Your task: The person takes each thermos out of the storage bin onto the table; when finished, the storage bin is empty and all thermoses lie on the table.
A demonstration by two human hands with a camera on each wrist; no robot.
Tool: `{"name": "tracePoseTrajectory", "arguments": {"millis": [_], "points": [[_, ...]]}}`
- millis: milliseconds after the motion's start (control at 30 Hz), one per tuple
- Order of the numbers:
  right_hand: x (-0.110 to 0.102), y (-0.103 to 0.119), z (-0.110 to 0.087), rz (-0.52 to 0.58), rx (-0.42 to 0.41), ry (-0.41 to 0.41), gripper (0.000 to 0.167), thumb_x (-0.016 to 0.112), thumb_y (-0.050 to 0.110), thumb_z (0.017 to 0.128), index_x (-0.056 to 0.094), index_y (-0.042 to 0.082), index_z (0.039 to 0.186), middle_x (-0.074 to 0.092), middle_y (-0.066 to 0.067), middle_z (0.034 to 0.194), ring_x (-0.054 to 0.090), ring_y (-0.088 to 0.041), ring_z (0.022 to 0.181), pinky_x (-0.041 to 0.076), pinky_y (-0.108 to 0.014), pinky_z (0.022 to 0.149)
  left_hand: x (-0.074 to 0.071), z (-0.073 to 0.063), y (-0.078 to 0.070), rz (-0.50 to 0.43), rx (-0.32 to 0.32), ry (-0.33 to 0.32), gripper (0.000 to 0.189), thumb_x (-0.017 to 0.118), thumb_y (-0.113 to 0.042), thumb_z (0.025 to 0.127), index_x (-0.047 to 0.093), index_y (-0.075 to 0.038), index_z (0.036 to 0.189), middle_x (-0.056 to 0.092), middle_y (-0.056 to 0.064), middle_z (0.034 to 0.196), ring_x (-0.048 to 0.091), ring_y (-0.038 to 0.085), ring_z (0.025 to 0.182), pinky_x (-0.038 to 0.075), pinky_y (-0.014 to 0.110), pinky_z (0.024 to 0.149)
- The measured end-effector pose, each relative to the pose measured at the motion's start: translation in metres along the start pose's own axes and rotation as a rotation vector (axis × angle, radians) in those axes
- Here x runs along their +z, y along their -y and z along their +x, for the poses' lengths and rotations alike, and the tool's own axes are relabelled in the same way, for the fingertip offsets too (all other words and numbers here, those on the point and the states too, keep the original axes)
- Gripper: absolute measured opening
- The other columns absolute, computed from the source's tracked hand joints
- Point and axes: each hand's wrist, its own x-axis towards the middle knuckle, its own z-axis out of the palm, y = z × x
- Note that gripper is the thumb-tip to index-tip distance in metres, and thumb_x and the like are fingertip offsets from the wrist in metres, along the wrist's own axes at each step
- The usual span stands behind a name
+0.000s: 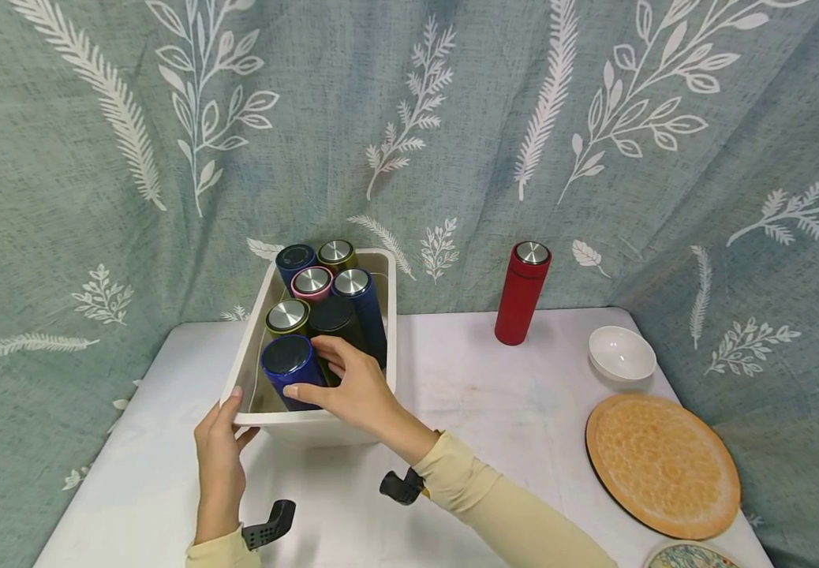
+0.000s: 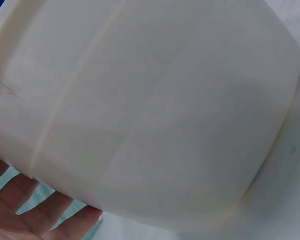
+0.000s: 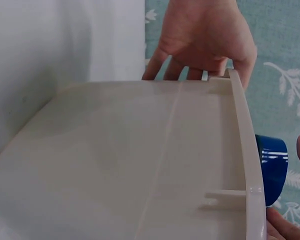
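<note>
A white bin holds several vacuum flasks standing close together. My right hand grips a bright blue flask with a black top at the bin's near end, thumb in front and fingers behind. In the right wrist view that blue flask shows above the rim. With its thumb over the near left corner, my left hand holds the bin; in the left wrist view its fingers spread along the outer wall. Behind the gripped flask stand a black flask and a silver-topped navy one.
Right of the bin, a red flask stands upright near the curtain. Farther right are a white bowl, a round tan mat and part of a patterned round item at the table's right side.
</note>
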Motion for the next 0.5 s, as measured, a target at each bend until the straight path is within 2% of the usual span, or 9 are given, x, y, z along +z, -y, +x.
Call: {"name": "tracePoseTrajectory", "arguments": {"millis": [500], "points": [[0.0053, 0.0032, 0.0055, 0.003, 0.02, -0.014, 0.069, 0.087, 0.029, 0.079, 0.055, 0.016, 0.139, 0.061, -0.003, 0.141, 0.057, -0.012, 0.133, 0.044, -0.02, 0.109, -0.0002, -0.0002, -0.0005, 0.0, -0.012, -0.003, 0.058, 0.046, -0.045, 0.104, 0.047, -0.009, 0.15, 0.045, 0.013, 0.149, 0.053, 0.01, 0.115, 0.05, 0.009, 0.075]]}}
